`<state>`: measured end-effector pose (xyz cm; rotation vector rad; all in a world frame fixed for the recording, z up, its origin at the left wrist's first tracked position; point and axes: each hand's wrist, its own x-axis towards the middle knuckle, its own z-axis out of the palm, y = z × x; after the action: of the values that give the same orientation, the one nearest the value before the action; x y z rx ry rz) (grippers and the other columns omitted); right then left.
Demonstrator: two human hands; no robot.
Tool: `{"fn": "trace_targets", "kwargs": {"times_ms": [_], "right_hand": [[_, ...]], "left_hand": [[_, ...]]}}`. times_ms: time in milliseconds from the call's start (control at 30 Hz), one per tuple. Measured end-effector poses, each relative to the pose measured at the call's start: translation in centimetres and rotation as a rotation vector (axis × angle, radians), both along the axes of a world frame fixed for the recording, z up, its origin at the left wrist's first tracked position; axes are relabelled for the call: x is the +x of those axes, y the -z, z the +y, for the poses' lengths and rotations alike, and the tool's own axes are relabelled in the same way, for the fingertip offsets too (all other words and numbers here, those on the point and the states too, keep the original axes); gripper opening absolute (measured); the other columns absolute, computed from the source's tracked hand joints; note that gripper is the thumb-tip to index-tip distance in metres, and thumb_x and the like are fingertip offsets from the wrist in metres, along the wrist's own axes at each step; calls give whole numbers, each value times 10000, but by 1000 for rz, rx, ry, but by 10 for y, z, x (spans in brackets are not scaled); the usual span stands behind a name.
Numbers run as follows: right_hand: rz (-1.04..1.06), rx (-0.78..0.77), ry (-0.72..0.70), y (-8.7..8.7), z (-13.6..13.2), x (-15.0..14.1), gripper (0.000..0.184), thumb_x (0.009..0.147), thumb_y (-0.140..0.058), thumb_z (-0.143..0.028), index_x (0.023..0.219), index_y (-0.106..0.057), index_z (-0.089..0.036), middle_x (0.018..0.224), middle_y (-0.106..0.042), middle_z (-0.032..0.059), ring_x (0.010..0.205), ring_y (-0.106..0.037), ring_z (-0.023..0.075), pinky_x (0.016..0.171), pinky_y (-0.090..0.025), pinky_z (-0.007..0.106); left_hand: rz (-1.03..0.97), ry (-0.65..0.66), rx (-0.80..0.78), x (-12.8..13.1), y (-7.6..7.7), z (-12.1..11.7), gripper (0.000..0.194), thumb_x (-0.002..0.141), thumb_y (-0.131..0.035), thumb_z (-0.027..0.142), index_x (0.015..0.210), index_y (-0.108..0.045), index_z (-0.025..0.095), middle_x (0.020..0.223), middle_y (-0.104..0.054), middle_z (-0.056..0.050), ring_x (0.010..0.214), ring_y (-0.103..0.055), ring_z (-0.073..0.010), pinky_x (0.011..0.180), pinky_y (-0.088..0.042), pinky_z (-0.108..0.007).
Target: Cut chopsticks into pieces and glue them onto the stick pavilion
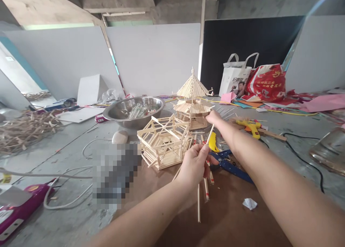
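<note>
My left hand (193,163) is closed, pinching a thin wooden stick (211,134) that points up between thumb and fingers. Reaching farther out, my right hand (212,117) is closed beside the lower right of a small wooden stick pavilion (192,92); what its fingers hold is hidden. Just left of my left hand sits an open six-sided stick frame (164,143). Blue-handled pliers (233,168) and a yellow-handled tool (214,143) lie right of my left hand. Loose sticks (198,204) lie below it on the brown board (223,214).
A metal basin (134,112) with plastic-wrapped items stands behind the frame. To the right are a yellow glue gun (252,128), a black cable (304,155) and a clear container (329,150). A purple power strip (27,207) lies left. Crumpled paper (249,203) rests in front.
</note>
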<state>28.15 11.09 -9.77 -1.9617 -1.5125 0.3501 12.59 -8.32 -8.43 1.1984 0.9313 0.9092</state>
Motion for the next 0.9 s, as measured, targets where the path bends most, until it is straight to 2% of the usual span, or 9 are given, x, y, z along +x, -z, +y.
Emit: {"fn": "trace_targets", "kwargs": {"times_ms": [133,267,367,500,667,900], "right_hand": [[-1,13,-14,-11,1,-1,231,588,-587,-368,658,-609,-149,656,-620,93,714,-590,217,613,-435,283],[56,16,2,-29,10,-2,234,573,-610,-369,577,-577,-138,456,-530,31,475,-544,146,480,-428,240],[117,22,17,-44,14,0,243,558,-639,-349,610,-561,-125,426,-483,-2,363,-464,100,387,-400,224],[174,25,34,-57,12,6,286,534,-675,-335,665,-547,-116,421,-445,-26,331,-401,75,344,-383,227],[224,1,38,-61,3,11,296,521,-693,-328,634,-530,-108,384,-384,-49,321,-362,66,324,-368,230],[247,26,9,-51,2,14,273,533,-671,-334,639,-530,-125,364,-345,-70,306,-336,59,312,-353,219]], "left_hand": [[-103,-44,-57,8,-4,2,218,759,-397,385,737,-394,168,519,-542,29,243,-337,-31,275,-202,-154],[-199,-88,-94,14,-9,8,156,754,-401,320,764,-413,165,504,-521,38,252,-357,-43,285,-218,-165],[-261,-129,-106,20,-11,16,137,739,-418,282,794,-428,157,522,-531,31,257,-363,-42,295,-224,-173],[-323,-172,-117,27,-11,28,124,738,-412,252,826,-432,167,548,-548,30,270,-376,-43,308,-229,-172],[-350,-226,-126,35,-12,41,88,747,-405,228,807,-422,167,554,-563,22,278,-376,-40,322,-258,-171],[-358,-267,-140,36,-10,55,125,735,-455,264,796,-411,164,571,-584,12,280,-381,-35,317,-250,-165]]}}
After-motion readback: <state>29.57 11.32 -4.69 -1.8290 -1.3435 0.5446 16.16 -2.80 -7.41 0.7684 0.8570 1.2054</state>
